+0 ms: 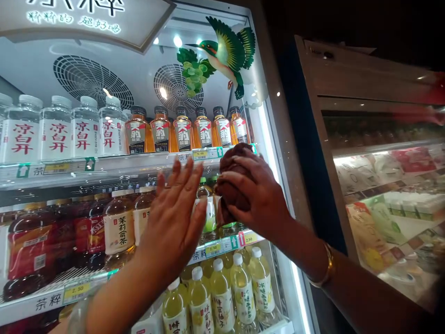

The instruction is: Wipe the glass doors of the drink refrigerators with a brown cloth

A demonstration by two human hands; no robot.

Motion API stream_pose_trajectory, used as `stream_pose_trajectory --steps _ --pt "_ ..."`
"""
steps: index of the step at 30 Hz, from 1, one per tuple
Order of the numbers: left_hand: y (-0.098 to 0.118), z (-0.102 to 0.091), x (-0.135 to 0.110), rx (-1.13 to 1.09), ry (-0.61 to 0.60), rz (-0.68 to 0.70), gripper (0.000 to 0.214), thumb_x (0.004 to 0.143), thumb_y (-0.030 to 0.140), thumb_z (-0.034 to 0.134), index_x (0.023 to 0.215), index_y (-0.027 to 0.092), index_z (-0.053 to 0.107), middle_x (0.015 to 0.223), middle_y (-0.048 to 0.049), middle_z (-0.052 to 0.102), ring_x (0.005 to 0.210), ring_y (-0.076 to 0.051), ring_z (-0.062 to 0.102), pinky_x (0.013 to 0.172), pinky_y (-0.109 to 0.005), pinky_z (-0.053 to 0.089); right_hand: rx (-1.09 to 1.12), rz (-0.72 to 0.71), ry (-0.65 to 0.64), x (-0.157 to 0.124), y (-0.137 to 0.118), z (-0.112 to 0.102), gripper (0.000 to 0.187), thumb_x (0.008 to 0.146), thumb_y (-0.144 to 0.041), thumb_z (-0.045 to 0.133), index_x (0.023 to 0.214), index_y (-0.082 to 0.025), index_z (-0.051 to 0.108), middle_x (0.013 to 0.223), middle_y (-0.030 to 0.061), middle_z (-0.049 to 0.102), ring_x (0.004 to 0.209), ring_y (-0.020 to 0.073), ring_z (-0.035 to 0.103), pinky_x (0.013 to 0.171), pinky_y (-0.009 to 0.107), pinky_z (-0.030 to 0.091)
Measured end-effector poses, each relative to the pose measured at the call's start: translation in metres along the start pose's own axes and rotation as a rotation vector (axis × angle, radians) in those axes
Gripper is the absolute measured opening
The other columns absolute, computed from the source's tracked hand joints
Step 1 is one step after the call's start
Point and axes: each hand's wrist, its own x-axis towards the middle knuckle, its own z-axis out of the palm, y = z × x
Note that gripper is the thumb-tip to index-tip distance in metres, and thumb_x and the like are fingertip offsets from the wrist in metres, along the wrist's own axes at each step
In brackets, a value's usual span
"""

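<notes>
My left hand (175, 220) lies flat with fingers stretched out against the glass door (146, 83) of a drinks cooler, over the middle shelf. My right hand (259, 197) is closed round a bunched dark brown cloth (234, 174) and presses it on the glass just right of the left hand. A gold bangle (327, 269) sits on my right wrist. Behind the glass stand clear water bottles (55, 130) and amber drink bottles (182, 130) on the top shelf, tea bottles (118, 229) in the middle, and pale yellow bottles (222, 297) below.
A bird-and-grapes sticker (222, 51) decorates the upper glass. Price tags (217, 248) line the shelf edges. To the right stands an open chilled display case (392, 199) with packaged goods, its dark frame (313, 153) next to the cooler.
</notes>
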Motion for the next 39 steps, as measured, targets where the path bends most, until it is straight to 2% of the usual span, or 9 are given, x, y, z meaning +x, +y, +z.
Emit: stream_pose_trajectory --steps 6,13,17,21,25,29,33,36,39 --pt "-0.017 -0.013 -0.040 0.264 -0.023 0.007 0.072 0.104 0.028 0.048 0.169 0.023 0.019 0.177 -0.0097 0.021 0.166 -0.028 0.013 0.137 -0.053 0.007 -0.016 -0.211 -0.100 -0.051 -0.004 -0.017 0.029 0.092 -0.034 0.072 0.120 -0.029 0.069 0.145 0.0089 0.060 0.148 0.0312 0.050 0.123 0.059 0.046" --pt "-0.032 -0.013 -0.034 0.335 0.002 -0.034 0.072 0.104 0.028 0.049 0.169 0.020 0.018 0.176 -0.0144 0.021 0.166 -0.030 0.013 0.135 -0.059 0.004 -0.049 -0.076 0.033 0.021 -0.007 0.008 0.047 0.084 -0.035 0.078 0.129 -0.022 0.068 0.141 0.0134 0.061 0.141 0.0355 0.052 0.121 0.057 0.046" --pt "-0.033 -0.015 -0.042 0.318 0.009 -0.044 0.069 0.105 0.027 0.048 0.169 0.020 0.021 0.174 -0.0138 0.027 0.165 -0.029 0.017 0.136 -0.058 0.004 0.063 -0.252 -0.034 0.012 -0.038 0.022 0.037 0.089 -0.034 0.072 0.124 -0.022 0.070 0.144 0.0142 0.059 0.143 0.0359 0.049 0.123 0.061 0.044" --pt "-0.036 -0.018 -0.056 0.322 0.014 -0.019 0.067 0.105 0.026 0.048 0.168 0.019 0.025 0.172 -0.0138 0.032 0.165 -0.029 0.020 0.136 -0.056 0.007 0.112 -0.327 -0.084 -0.012 -0.026 0.009 0.033 0.090 -0.030 0.074 0.122 -0.025 0.069 0.138 0.0113 0.062 0.139 0.0338 0.055 0.118 0.060 0.049" --pt "-0.038 -0.017 -0.060 0.349 0.004 0.006 0.067 0.105 0.027 0.048 0.166 0.014 0.028 0.172 -0.0169 0.030 0.165 -0.032 0.018 0.136 -0.057 0.009 0.028 -0.242 -0.028 0.019 -0.010 0.011 0.037 0.087 -0.032 0.077 0.123 -0.023 0.070 0.129 0.0125 0.066 0.126 0.0329 0.062 0.108 0.056 0.054" --pt "-0.037 -0.017 -0.061 0.363 0.013 0.001 0.067 0.105 0.026 0.047 0.167 0.013 0.027 0.172 -0.0154 0.032 0.165 -0.031 0.019 0.136 -0.055 0.009 0.034 -0.184 0.046 0.052 -0.036 0.036 0.044 0.084 -0.037 0.078 0.125 -0.022 0.070 0.129 0.0119 0.067 0.125 0.0332 0.060 0.111 0.056 0.052" --pt "-0.042 -0.026 -0.070 0.331 -0.006 0.025 0.067 0.105 0.025 0.046 0.167 0.013 0.025 0.172 -0.0126 0.034 0.164 -0.025 0.021 0.137 -0.046 0.012 0.164 -0.283 -0.036 0.021 -0.061 0.041 0.035 0.092 -0.037 0.070 0.124 -0.022 0.071 0.138 0.0111 0.064 0.138 0.0334 0.054 0.123 0.058 0.044" --pt "-0.052 -0.037 -0.079 0.325 -0.022 -0.003 0.067 0.105 0.026 0.046 0.168 0.017 0.024 0.173 -0.0093 0.031 0.164 -0.023 0.021 0.138 -0.042 0.012 0.184 -0.337 -0.115 -0.005 -0.055 0.029 0.029 0.094 -0.034 0.070 0.121 -0.023 0.071 0.137 0.0100 0.064 0.139 0.0329 0.055 0.123 0.059 0.043" --pt "-0.064 -0.047 -0.082 0.345 -0.002 -0.052 0.069 0.106 0.028 0.046 0.169 0.023 0.020 0.175 -0.0072 0.027 0.165 -0.024 0.017 0.138 -0.049 0.005 0.128 -0.317 -0.101 0.005 -0.042 0.025 0.030 0.092 -0.032 0.072 0.121 -0.024 0.071 0.133 0.0108 0.066 0.137 0.0331 0.057 0.120 0.058 0.046"
